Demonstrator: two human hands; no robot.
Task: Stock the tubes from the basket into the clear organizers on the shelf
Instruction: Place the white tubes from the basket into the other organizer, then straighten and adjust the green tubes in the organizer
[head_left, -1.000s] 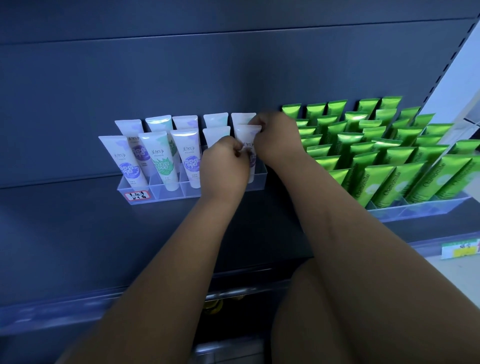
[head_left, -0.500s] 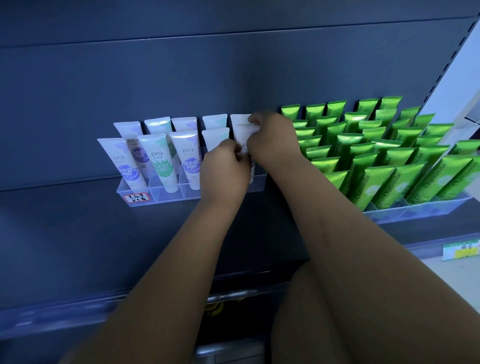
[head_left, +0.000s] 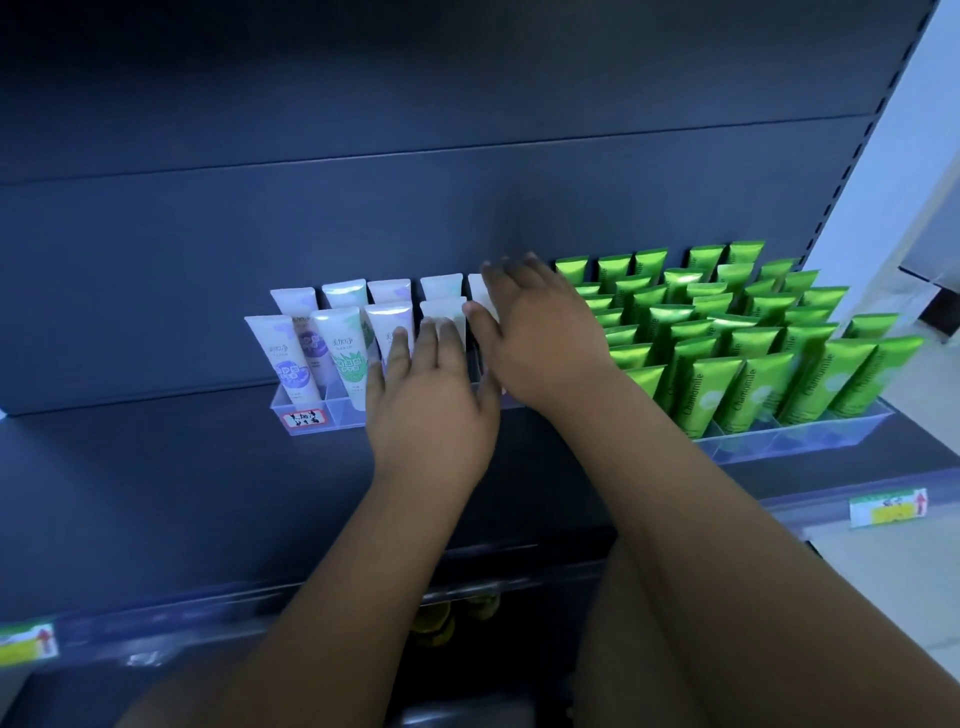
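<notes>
Shelf stock, left to right.

1. Price tag (head_left: 27, 644), yellow and green, on the front rail of the lower shelf, far left.
2. Left organizer (head_left: 291, 402), clear plastic, on the dark shelf (head_left: 182, 467) against the back panel. A handwritten label (head_left: 304, 418) with a red border is on its front wall.
3. White tubes (head_left: 283, 358), standing cap-down in the left organizer in two rows and leaning back. Prints are purple or green; several on the right side are hidden behind my hands.
4. My left hand (head_left: 431, 410), flat and wide, fingers straight and spread, holding nothing. Its fingertips (head_left: 400, 340) lie over the front-row white tubes; I cannot tell whether they press on them.
5. My right hand (head_left: 545, 338), also flat and wide, holding nothing, lying over the rightmost white tubes, with its fingers reaching the top of the back row. It sits just beside my left hand.
6. Green tubes (head_left: 727, 358), marked Chamomile, many rows deep, cap-down and leaning back.
7. Right organizer (head_left: 810, 434), clear, holding the green tubes, near the left organizer on the same shelf.
8. A second price tag (head_left: 888, 508) on the shelf rail, far right.
</notes>
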